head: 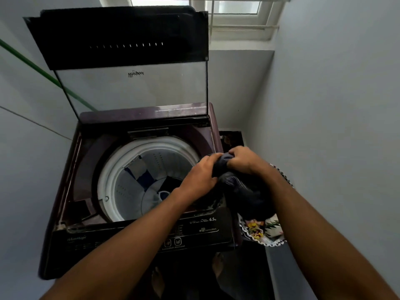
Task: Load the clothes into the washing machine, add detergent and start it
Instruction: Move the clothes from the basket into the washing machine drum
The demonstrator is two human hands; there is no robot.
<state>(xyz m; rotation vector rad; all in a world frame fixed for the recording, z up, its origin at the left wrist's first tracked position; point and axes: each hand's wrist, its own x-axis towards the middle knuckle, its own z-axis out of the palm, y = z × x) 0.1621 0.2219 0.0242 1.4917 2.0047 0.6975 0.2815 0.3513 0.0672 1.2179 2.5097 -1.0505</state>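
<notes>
A dark maroon top-load washing machine (71, 182) stands in front of me with its glass lid (129, 83) raised upright. Its white drum (121, 169) holds a blue, white and grey garment (142, 172) at the bottom. Both hands grip one dark bunched garment (242, 191) over the machine's right front corner. My left hand (200, 176) holds its left side, and my right hand (242, 159) clutches its top. Below the dark garment, a floral patterned cloth (266, 230) with a black-and-white edge lies beside the machine on the right.
The control panel (194, 232) runs along the machine's front edge. Grey walls close in on the left and right, with a window (236, 9) high behind. My bare feet (158, 280) stand on the dark floor in front of the machine.
</notes>
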